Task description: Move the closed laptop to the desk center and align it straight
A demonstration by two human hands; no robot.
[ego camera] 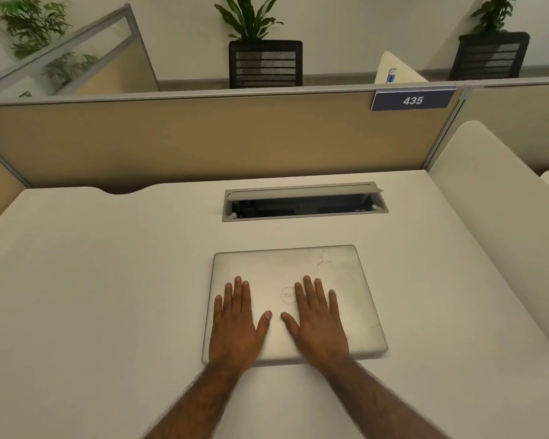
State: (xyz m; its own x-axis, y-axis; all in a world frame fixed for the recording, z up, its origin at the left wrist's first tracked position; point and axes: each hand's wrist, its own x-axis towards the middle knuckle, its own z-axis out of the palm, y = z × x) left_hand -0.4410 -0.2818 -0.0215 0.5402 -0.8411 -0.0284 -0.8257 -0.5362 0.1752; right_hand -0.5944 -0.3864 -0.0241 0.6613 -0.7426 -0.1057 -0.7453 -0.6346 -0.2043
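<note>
A closed silver laptop (pixel 339 280) lies flat on the white desk (pixel 108 296), a little right of the middle, its edges close to parallel with the desk's front. My left hand (pixel 236 321) rests palm down on the lid's left half, fingers spread. My right hand (pixel 317 318) lies flat on the lid beside it, partly covering the round logo. Neither hand grips an edge; both press on top.
An open cable hatch (pixel 305 202) is set into the desk just behind the laptop. A tan partition (pixel 187 137) with a blue sign "435" (pixel 412 100) closes off the back. A white side panel (pixel 495 201) stands at the right.
</note>
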